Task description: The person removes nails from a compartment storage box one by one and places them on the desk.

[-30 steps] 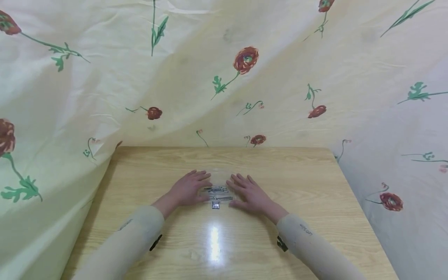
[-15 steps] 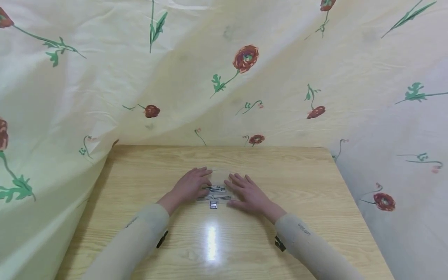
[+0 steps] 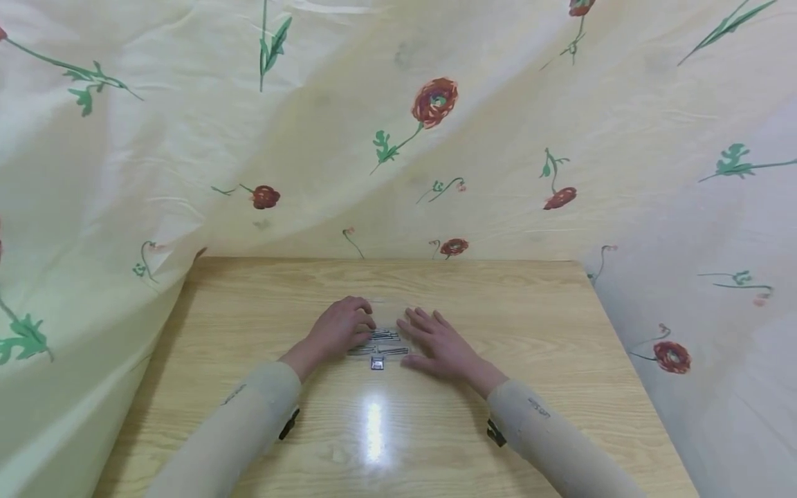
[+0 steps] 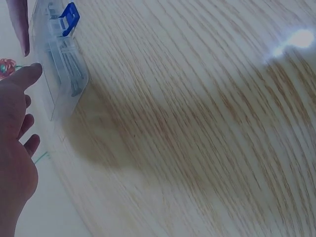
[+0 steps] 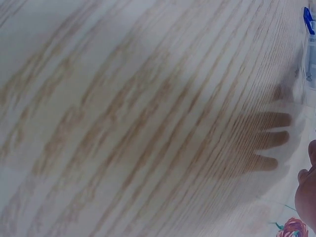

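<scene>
A clear plastic box (image 4: 60,101) with a blue latch (image 4: 71,19) lies on the table between both hands. Thin metal pieces like nails or screws (image 3: 394,351) show inside it in separate compartments. My left hand (image 3: 336,328) is at the box's left side, fingers loosely bent; its thumb (image 4: 32,74) is close to the box wall, and contact is unclear. At the right side, my right hand (image 3: 438,346) has its fingers spread and fairly straight, holding nothing visible. Only part of the right hand (image 5: 307,195) appears in the right wrist view.
The box rests on a light wood-grain table (image 3: 498,297). A pale cloth with red flowers (image 3: 311,138) hangs behind and at both sides. A bright lamp reflection (image 3: 373,429) shows on the tabletop in front of the box.
My left hand has drawn its fingers in, bending them more, and uncovered more of the box's left side. The right hand stays almost in place. The head view has shifted slightly.
</scene>
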Demonstrator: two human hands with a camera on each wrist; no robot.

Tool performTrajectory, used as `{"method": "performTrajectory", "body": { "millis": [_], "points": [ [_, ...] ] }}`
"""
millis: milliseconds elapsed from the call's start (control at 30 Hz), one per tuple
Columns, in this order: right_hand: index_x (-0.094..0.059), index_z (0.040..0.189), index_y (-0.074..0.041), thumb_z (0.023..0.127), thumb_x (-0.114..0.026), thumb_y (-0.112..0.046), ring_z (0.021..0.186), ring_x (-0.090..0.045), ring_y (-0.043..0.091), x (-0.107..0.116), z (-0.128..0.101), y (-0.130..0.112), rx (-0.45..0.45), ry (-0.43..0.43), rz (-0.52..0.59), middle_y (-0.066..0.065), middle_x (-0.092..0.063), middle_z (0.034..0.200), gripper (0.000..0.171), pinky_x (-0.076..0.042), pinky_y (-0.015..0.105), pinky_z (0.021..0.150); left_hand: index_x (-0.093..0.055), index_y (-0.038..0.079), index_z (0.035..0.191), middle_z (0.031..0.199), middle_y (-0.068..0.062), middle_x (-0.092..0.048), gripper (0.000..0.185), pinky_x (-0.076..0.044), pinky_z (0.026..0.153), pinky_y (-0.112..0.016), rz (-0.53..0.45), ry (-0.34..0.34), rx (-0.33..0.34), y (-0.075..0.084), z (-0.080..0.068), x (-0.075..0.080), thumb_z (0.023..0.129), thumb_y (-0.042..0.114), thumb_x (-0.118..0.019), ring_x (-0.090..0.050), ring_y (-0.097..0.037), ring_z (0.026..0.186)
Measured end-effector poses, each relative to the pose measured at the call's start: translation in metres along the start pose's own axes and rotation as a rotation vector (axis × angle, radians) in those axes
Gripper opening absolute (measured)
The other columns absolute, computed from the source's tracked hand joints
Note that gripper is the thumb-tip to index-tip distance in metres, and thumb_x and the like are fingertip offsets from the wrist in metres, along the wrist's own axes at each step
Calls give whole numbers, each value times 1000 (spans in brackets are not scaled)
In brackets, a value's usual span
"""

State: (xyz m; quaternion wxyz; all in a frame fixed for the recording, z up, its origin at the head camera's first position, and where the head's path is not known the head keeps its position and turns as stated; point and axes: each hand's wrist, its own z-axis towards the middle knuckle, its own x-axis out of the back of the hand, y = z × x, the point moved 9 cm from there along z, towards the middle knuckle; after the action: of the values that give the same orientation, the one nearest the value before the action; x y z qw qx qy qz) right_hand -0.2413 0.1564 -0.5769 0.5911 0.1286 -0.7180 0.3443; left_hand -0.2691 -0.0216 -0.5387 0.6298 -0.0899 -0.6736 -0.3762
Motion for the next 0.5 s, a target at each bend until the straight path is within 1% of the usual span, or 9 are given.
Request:
{"method": "performTrajectory", "body": {
  "millis": [100, 233, 400, 500],
  "points": [
    [-33, 168, -23, 103, -59, -62, 164, -17, 31, -1, 1, 0, -1, -5, 3, 10, -22, 177, 82, -10, 58, 131, -84, 19, 108, 116, 0, -65, 15, -51, 99, -45, 6, 11, 12, 0, 1, -1, 94, 23, -84, -57, -23, 112],
    [-34, 168, -21, 103, -59, -62, 163, -18, 33, 0, 1, 0, 7, 0, 9, 11, -23, 176, 81, -11, 59, 130, -84, 21, 108, 102, 3, -58, 15, -47, 83, -37, 14, 12, 21, 0, 3, -3, 93, 25, -85, -50, -18, 94],
    [-35, 168, -21, 103, -60, -61, 163, -19, 33, 0, 1, -1, 15, 6, 10, 12, -23, 176, 80, -12, 61, 130, -84, 19, 110, 87, 7, -54, 15, -42, 68, -28, -35, -29, 67, -3, 3, -7, 96, 25, -82, -46, -12, 77],
    [-34, 168, -21, 102, -60, -61, 163, -18, 32, 0, 1, -1, 10, 2, 8, 12, -23, 176, 81, -11, 60, 130, -83, 18, 111, 85, 8, -56, 16, -42, 65, -27, -69, -58, 101, -5, 3, -10, 97, 25, -81, -47, -10, 73]
  ]
}}
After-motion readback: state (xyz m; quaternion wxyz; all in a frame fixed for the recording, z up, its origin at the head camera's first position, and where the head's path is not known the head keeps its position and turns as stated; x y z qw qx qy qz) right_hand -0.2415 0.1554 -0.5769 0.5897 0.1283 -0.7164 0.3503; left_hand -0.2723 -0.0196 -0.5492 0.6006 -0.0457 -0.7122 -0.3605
